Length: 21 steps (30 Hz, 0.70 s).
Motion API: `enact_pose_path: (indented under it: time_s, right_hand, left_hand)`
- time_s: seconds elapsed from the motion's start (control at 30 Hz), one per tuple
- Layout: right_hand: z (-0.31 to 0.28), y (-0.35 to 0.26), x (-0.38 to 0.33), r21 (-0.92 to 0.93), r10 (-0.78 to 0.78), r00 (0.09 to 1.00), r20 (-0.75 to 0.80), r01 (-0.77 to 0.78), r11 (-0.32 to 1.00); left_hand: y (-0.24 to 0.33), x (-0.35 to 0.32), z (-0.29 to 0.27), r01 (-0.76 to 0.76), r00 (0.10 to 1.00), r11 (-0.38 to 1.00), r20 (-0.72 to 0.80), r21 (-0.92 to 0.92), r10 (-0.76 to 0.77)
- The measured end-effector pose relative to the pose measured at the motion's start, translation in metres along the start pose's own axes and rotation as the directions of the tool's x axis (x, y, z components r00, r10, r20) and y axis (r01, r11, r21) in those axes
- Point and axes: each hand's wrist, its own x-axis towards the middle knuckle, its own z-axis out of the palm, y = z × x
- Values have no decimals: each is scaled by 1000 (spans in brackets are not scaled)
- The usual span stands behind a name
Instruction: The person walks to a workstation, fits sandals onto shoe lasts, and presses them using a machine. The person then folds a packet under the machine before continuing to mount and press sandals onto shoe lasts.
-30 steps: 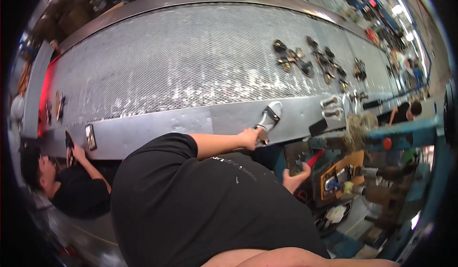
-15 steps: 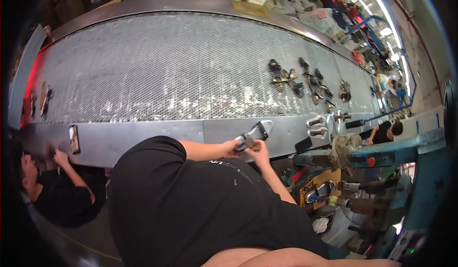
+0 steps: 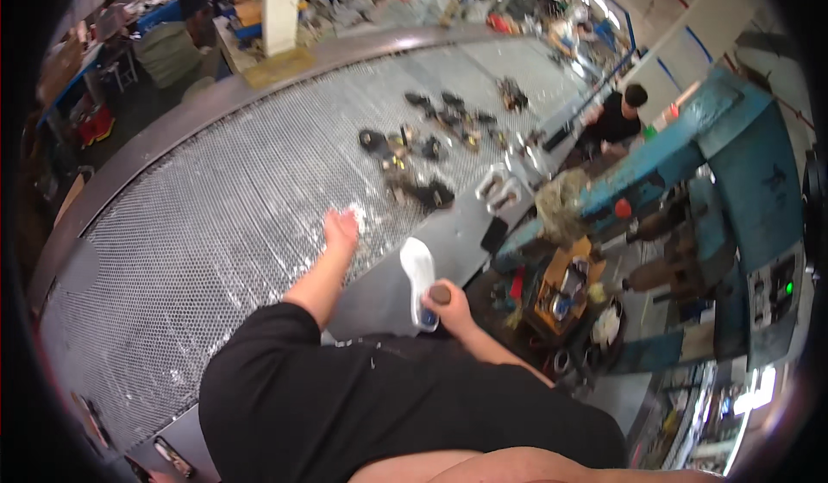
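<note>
Here your right hand (image 3: 448, 304) is clamped round one end of a white shoe sole (image 3: 419, 274) at the mesh conveyor's (image 3: 216, 224) near edge; it looks light and bendy, so grip mid-length. Your left hand (image 3: 340, 227) hovers, fingers together, over the mesh.

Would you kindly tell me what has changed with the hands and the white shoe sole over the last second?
The white shoe sole passed from the left hand, which held it at the belt edge, to the right hand, which now grips it near the body. The left hand let go and reached out over the mesh conveyor belt. The dark shoe parts remain lying on the belt.
</note>
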Motion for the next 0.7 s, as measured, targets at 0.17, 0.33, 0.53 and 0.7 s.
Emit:
enact_pose_path:
  time_s: [0.17,0.33,0.53,0.7]
  right_hand:
    - [14,41,3,-2,113,987,114,-114,993]
    - [31,100,-8,-238,41,974,223,14,971]
    - [-74,115,-60,-430,-63,998,11,61,901]
    - [-232,147,-100,-433,-377,212,-901,-422,797]
  left_hand:
    - [22,27,19,-135,973,535,215,834,-89]
    - [8,-85,-56,-501,855,-520,490,692,-172]
    - [4,-206,-210,-524,836,-772,393,360,-384]
    - [44,-204,-252,-728,579,-679,619,99,-530]
